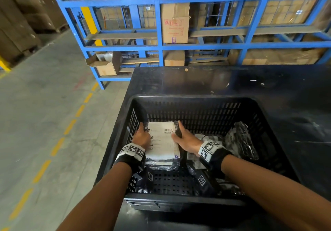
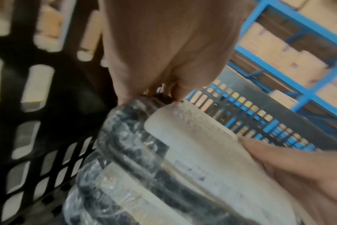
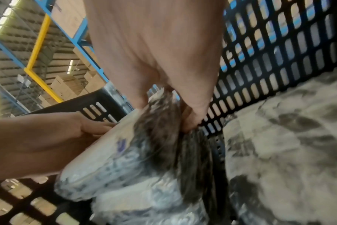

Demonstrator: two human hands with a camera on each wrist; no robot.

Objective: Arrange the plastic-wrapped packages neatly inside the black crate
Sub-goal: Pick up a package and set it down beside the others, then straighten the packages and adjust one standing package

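Note:
A black perforated crate (image 1: pixel 193 99) stands on a dark table. In its left half lies a stack of plastic-wrapped packages; the top package (image 1: pixel 162 141) shows a white label with a barcode. My left hand (image 1: pixel 142 135) grips the top package's left edge, fingers curled over the far corner (image 2: pixel 164 89). My right hand (image 1: pixel 184 137) grips its right edge, fingers wrapped down the dark side (image 3: pixel 190 120). A lower package (image 3: pixel 137 202) sits under it. More wrapped packages (image 1: pixel 240 141) lie loosely in the crate's right half, one leaning on the right wall.
The dark table (image 1: pixel 232 80) extends behind and right of the crate. Blue metal shelving (image 1: pixel 159 47) with cardboard boxes stands behind. A concrete floor with yellow dashes (image 1: pixel 57 146) lies to the left. The crate's near floor (image 1: pixel 170 180) is bare.

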